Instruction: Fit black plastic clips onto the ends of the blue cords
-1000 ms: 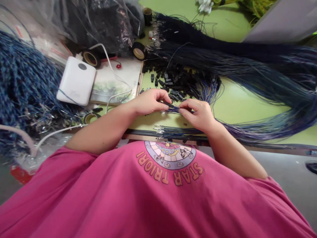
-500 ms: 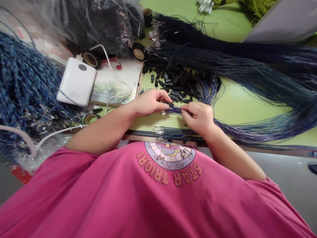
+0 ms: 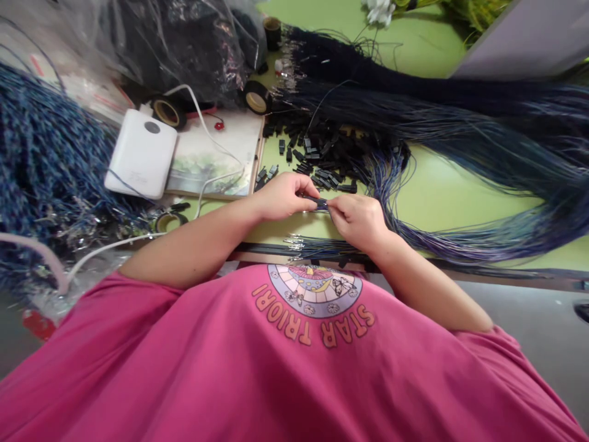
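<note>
My left hand [image 3: 288, 195] pinches a small black connector housing [image 3: 317, 201] between thumb and fingertips. Right up against it, my right hand [image 3: 358, 219] has its thumb and forefinger closed on thin dark wires [image 3: 324, 207] at the housing's end. How far the wire tips sit inside the housing is hidden by my fingers. Just beyond both hands lies a heap of loose black connector housings [image 3: 322, 150]. Nearer my body, a row of wires with bare metal terminals [image 3: 297, 244] rests along the table's front edge.
Long bundles of dark blue wire [image 3: 483, 116] spread over the green table [image 3: 453, 196] at right. A white power bank [image 3: 142, 153] with a cable lies on a picture book [image 3: 207, 153] at left. Tape rolls [image 3: 257, 97] and twisted blue wires [image 3: 41, 141] are also there.
My right hand has moved left and slightly toward my body, closing the gap to my left hand. My left hand has shifted slightly toward my body, still pinching the housing.
</note>
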Action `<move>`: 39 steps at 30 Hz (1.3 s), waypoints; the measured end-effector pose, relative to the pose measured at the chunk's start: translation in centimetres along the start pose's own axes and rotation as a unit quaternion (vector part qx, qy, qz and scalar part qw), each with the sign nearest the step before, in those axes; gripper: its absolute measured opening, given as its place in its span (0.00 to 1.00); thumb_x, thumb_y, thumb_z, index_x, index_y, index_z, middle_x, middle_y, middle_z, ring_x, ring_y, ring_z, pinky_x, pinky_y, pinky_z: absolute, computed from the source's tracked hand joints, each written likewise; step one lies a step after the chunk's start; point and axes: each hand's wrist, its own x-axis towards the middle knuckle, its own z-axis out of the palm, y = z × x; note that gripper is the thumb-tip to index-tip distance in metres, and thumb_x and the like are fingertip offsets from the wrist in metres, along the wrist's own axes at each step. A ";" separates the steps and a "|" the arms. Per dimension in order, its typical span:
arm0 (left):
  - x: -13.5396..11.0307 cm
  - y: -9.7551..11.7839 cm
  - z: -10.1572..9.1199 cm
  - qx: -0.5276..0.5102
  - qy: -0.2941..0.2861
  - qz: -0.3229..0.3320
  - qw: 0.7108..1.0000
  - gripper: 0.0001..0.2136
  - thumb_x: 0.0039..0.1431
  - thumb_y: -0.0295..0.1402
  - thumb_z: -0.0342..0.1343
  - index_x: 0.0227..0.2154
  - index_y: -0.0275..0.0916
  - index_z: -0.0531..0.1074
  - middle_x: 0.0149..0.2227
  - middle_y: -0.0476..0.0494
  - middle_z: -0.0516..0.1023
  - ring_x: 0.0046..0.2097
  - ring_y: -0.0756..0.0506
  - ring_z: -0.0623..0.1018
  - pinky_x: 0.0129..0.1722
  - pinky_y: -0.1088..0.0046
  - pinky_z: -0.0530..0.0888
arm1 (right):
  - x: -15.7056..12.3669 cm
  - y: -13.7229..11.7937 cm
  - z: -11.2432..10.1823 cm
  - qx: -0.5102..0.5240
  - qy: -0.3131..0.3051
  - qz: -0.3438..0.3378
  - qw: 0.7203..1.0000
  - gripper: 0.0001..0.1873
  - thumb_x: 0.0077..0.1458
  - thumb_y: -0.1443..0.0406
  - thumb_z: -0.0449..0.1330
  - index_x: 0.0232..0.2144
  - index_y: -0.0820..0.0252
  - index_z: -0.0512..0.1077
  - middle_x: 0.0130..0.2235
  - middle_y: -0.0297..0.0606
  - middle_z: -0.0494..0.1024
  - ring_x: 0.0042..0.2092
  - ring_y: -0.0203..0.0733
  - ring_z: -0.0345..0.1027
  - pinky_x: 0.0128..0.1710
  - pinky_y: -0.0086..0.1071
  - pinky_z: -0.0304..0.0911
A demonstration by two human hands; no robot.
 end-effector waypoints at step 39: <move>-0.3 0.6 -0.1 -0.056 0.005 -0.006 0.998 0.09 0.45 0.28 0.63 0.31 0.34 0.73 0.33 0.46 0.78 0.34 0.51 0.74 0.39 0.70 0.70 | -0.2 0.5 -1.9 0.154 0.000 0.116 0.981 0.14 0.57 0.62 0.54 0.26 0.59 0.76 0.23 0.33 0.75 0.26 0.36 0.66 0.30 0.30 0.57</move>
